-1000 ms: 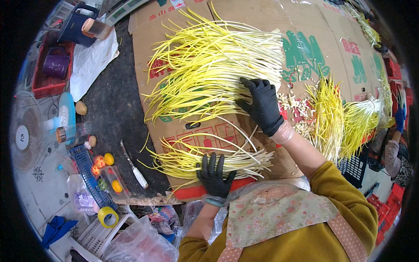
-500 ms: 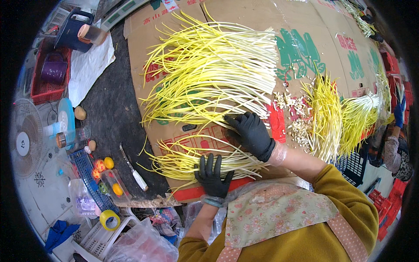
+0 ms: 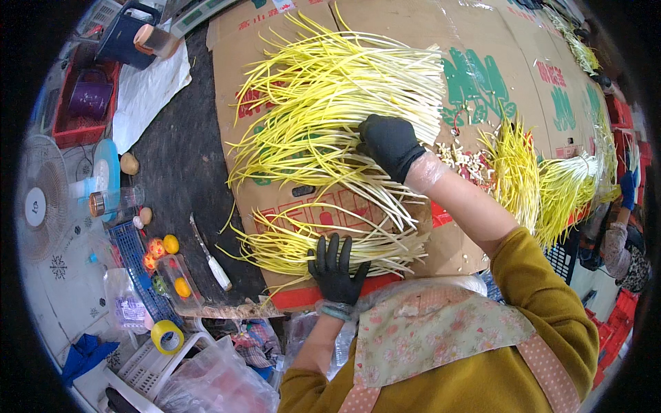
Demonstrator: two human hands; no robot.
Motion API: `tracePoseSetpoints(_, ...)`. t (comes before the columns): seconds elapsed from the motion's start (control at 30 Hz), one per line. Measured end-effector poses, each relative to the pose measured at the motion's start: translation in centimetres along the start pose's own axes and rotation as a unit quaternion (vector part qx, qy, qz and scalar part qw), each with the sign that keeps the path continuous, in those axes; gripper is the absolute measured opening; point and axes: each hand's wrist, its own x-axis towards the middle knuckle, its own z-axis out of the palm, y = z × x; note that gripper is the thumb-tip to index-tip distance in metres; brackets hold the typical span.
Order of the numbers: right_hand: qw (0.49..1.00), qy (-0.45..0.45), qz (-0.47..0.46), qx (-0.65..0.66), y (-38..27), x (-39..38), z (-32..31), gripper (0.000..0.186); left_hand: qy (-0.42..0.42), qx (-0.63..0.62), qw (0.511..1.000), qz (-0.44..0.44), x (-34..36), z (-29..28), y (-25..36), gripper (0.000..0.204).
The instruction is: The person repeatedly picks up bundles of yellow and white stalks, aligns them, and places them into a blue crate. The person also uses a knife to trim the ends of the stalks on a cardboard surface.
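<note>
Long yellow stalks with white ends form a broad pile (image 3: 303, 96) across the flattened cardboard (image 3: 241, 34). My right hand (image 3: 385, 144), black-gloved, is closed on stalks at the pile's near side, its fingertips mostly hidden. Below it, my left hand (image 3: 336, 265), also gloved, lies with fingers spread on a smaller bunch (image 3: 268, 248) near the front edge. Loose stalks slant between the two piles. To the right are pale trimmed bits (image 3: 460, 162), a loose yellow heap (image 3: 513, 182) and a bunch gathered at its white ends (image 3: 568, 193).
A knife (image 3: 213, 265) lies on the dark mat left of the cardboard, near a blue basket (image 3: 134, 261), round fruits (image 3: 171, 244) and a tape roll (image 3: 167, 337). A fan (image 3: 38, 206) and red crate (image 3: 69, 138) are further left. At far right is another person's blue-gloved hand (image 3: 628, 186).
My right hand dipped toward the smaller bunch, then rose up and away, its fingers curling closed. More stalks now slant across the gap between piles. My left hand stays on the smaller bunch.
</note>
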Motion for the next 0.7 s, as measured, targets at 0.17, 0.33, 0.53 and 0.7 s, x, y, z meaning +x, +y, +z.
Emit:
tracePoseSetpoints(0.17,1.000,0.000,0.025,0.019,-0.3,-0.5,0.2,0.015,0.003,-0.011,1.000,-0.004,0.2,-0.1,0.2,0.059)
tracePoseSetpoints(0.33,0.987,-0.006,0.076,0.138,0.8,-1.3,0.0,0.014,0.007,-0.007,1.000,-0.002,0.2,0.2,0.1,0.060)
tracePoseSetpoints(0.53,0.990,0.084,0.029,0.113,0.0,-1.3,-0.1,0.017,0.029,-0.010,1.000,0.002,0.1,0.4,-0.1,0.058)
tracePoseSetpoints(0.7,0.998,0.056,0.016,0.015,0.2,0.2,0.9,0.016,0.022,-0.006,1.000,0.008,0.3,0.0,0.0,0.058)
